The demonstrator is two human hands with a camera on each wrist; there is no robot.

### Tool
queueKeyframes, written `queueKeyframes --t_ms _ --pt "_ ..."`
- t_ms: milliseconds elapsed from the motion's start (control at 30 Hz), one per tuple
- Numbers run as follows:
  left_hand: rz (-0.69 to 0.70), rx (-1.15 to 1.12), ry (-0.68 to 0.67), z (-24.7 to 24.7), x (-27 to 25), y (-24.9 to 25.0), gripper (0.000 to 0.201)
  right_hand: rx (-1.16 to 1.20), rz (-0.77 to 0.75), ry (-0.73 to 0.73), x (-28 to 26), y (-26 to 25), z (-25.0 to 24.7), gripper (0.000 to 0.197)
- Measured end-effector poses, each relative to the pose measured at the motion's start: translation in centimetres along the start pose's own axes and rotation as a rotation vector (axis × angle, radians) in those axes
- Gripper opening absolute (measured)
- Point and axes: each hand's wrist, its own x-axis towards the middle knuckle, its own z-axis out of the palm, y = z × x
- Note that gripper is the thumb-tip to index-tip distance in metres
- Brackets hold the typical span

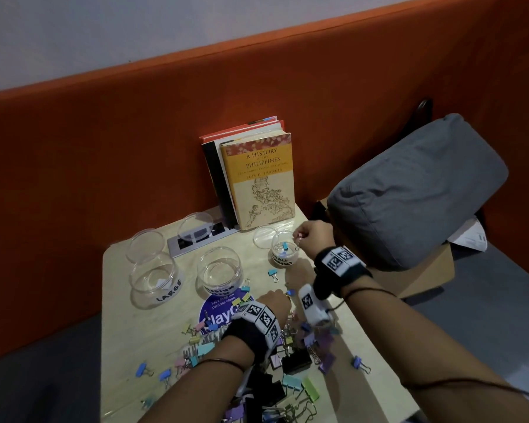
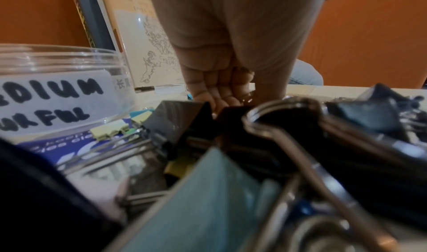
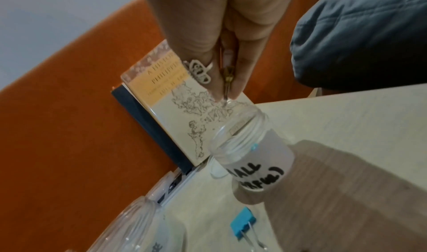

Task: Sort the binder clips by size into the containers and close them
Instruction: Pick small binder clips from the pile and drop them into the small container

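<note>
Three clear jars stand open on the table: LARGE [image 1: 155,279], MEDIUM [image 1: 220,270] [image 2: 57,84] and SMALL [image 1: 284,250] [image 3: 249,150]. A blue clip lies inside the SMALL jar. My right hand [image 1: 298,236] [image 3: 225,93] hovers just over that jar's mouth and pinches a small yellowish clip [image 3: 227,77] by its wire handle. My left hand [image 1: 283,296] [image 2: 231,99] is down on the table at the far edge of the clip pile [image 1: 287,361]. Its fingers are curled, and thumb and fingertips pinch a small blue clip [image 1: 290,292].
Three clear lids [image 1: 147,242] [image 1: 195,227] [image 1: 263,236] lie behind the jars. Books [image 1: 257,178] lean on the orange partition. A grey cushion [image 1: 419,187] sits on a box to the right. Loose clips [image 1: 272,274] [image 3: 242,223] are scattered on the table, and large black clips [image 2: 180,121] crowd the left wrist.
</note>
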Motion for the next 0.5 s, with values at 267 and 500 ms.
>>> queueKeyframes --t_ms 267,500 --pt "-0.051 -0.057 0.018 0.2 -0.1 -0.3 0.028 -0.028 -0.096 -0.188 1.6 0.8 1.4 0.042" --pt "-0.098 -0.445 0.065 -0.6 -0.5 -2.5 0.030 -0.046 -0.106 -0.258 0.9 3.1 1.7 0.076"
